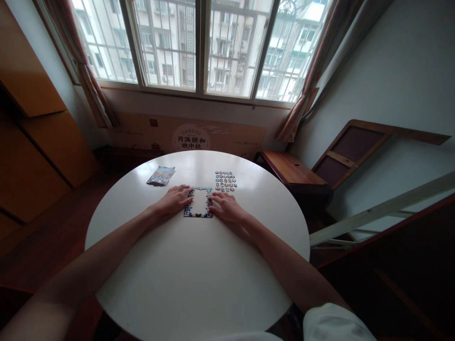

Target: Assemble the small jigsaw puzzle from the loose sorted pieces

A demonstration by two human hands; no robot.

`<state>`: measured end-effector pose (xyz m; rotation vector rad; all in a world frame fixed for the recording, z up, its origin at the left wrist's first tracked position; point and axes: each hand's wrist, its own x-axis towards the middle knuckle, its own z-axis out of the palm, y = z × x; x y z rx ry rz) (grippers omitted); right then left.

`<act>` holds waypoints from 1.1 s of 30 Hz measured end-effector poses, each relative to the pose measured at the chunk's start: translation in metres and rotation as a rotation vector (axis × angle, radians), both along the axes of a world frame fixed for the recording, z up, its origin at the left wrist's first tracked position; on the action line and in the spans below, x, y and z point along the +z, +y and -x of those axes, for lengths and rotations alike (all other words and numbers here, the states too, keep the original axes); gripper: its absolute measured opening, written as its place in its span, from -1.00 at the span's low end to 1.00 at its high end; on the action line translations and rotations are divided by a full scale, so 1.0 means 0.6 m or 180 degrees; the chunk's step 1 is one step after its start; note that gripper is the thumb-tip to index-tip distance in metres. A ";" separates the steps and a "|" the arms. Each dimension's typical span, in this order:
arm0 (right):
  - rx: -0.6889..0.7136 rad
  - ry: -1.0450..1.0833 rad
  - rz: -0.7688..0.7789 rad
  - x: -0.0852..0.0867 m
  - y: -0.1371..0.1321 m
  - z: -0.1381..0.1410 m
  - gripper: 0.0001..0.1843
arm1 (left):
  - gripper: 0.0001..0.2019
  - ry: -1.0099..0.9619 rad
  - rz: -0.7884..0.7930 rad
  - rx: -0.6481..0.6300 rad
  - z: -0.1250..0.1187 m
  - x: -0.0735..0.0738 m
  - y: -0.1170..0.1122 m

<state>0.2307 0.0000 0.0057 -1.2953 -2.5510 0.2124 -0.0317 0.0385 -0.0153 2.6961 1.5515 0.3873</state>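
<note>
A jigsaw puzzle border (199,216) lies flat on the white round table (199,265), a joined rectangle of edge pieces around a bare middle. My left hand (175,199) rests on its left side, fingers stretched out over the pieces. On the opposite side my right hand (226,205) lies with its fingers extended onto the right edge. Neither hand lifts anything. Beyond my right hand, several loose jigsaw pieces (225,180) are laid out in rows. A colourful printed packet (161,175) sits beyond my left hand.
A wooden bench-like seat (296,168) stands beyond the table's right side. Orange-brown cabinets (53,151) are at the left. A barred window (199,47) with tied curtains (302,104) is ahead, above a printed cardboard panel (227,132). A pale rail (384,208) slants at right.
</note>
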 end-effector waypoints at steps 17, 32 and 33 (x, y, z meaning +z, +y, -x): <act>-0.0003 0.0017 0.0003 -0.002 0.002 -0.001 -0.49 | -0.45 0.0044 0.0036 0.0025 -0.001 0.002 -0.002; 0.0007 0.0034 0.0007 -0.002 0.001 -0.001 -0.50 | -0.45 0.0042 0.0011 0.0010 0.001 -0.001 0.001; 0.0009 0.0037 0.0006 -0.002 0.001 -0.001 -0.50 | -0.45 0.0047 0.0022 0.0012 0.001 0.000 0.000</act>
